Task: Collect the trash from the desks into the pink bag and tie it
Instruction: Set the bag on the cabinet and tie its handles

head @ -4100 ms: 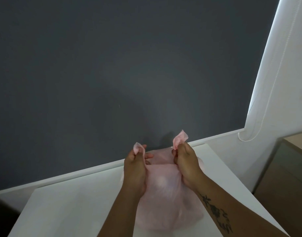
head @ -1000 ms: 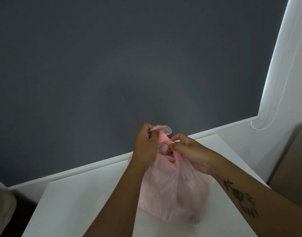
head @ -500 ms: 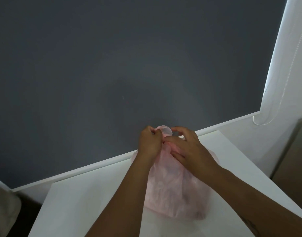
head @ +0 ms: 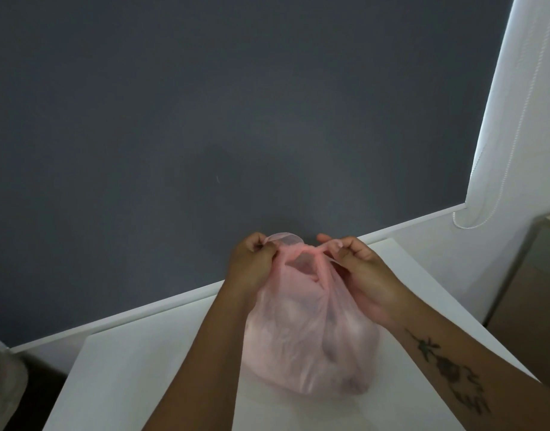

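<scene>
1. The thin, translucent pink plastic bag [head: 311, 334], bulging with trash, sits on the white desk top [head: 136, 377] just in front of the dark grey wall [head: 205, 104]. Its two handle strips cross above the mouth, where a gap into the bag is open below the crossing.
2. The left hand [head: 252, 265] pinches one twisted handle end between thumb and curled fingers; the right hand [head: 361, 269] pinches the other end the same way, and the strip between them looks taut.
3. Likely step: cinching a knot. If it is only a first crossing, letting go now would probably let it spring loose — the film looks slick.
4. Pulling hard could stretch or tear the thin handles near the crossing.
5. The short end in the right hand could slip out of the pinch.
6. An uneven sideways pull might tip the soft bag — it has no firm base.
</scene>
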Available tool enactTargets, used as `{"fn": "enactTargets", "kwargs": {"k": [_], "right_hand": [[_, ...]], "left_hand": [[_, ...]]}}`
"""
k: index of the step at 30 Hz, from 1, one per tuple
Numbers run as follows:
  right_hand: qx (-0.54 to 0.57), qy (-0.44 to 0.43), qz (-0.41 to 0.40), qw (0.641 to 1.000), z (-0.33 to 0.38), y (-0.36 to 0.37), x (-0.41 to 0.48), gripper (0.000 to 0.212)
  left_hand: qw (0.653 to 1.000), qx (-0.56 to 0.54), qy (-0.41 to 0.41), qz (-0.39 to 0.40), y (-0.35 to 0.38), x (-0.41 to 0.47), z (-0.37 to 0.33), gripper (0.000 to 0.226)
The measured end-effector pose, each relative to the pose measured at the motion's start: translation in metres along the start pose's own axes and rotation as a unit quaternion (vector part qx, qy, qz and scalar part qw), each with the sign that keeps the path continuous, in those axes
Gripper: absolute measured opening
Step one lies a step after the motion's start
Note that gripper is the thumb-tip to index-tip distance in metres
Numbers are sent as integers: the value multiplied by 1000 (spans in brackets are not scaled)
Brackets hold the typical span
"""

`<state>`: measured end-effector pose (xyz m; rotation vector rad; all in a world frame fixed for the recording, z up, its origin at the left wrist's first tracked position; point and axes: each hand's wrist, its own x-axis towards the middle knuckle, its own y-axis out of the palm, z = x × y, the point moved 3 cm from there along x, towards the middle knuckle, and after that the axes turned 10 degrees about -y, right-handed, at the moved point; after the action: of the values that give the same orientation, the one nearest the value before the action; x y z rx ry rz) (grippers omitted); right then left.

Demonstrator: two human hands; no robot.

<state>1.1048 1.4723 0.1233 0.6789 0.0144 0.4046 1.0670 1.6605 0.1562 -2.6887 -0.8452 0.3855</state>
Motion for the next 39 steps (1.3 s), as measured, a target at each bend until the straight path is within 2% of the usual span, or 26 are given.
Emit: {"fn": "enactTargets", "kwargs": {"k": [2,4,6,11,14,17,18,20,21,22,23,25,26,27,30,33,37,39], "right_hand": [[37,-3,-13,999,10,-7,2,19],[-5,-12,-33,999,14,-13,5,18],[-60,-3,-53,997,9,-18,5,14],[-141,-5,-111,984,-1,-19,13,12],[-180,-19,-121,976,5,-17,18,13],[-324,-72,-63,941,20,-11,15,7],[-355,-82,-36,931,24,-7,12,10],[-391,-70,39,917,23,5,6,47],[-435,-62,75,895,20,12,5,67],[-504,-63,109,855,15,18,4,84],[-586,-74,138,795,9,22,6,93],[-715,-107,181,667,-3,31,10,96],[-750,-109,199,622,-9,36,14,94],[-767,-90,214,598,-15,39,18,90],[-791,-36,234,565,-35,46,30,68],[-797,-87,208,560,-43,49,31,36],[-759,-157,228,589,-38,43,22,27],[-761,-178,219,584,-25,35,17,27]], "left_hand": [[997,13,13,-76,-18,6,10,26],[991,-35,-22,-127,-34,10,28,23],[985,-71,-65,-146,-40,10,45,25],[980,-85,-75,-163,-46,12,55,23],[984,-79,-67,-145,-50,13,57,22],[995,-74,-55,-44,-44,5,60,11],[993,-97,-61,-3,-41,3,62,27],[991,-120,-48,43,-38,1,62,64],[993,-99,-37,45,-36,0,60,74],[996,-68,-27,45,-33,-1,59,79],[998,-41,-25,43,-31,-2,60,80],[998,-32,-36,38,-28,-3,69,74],[997,-44,-48,33,-28,-4,77,66],[996,-59,-59,30,-28,-6,85,57],[994,-97,-26,36,-27,-10,100,41],[992,-119,-14,24,-24,-6,111,35],[993,-115,-21,-3,-13,-3,112,27],[993,-112,-10,22,1,-9,103,37]]}}
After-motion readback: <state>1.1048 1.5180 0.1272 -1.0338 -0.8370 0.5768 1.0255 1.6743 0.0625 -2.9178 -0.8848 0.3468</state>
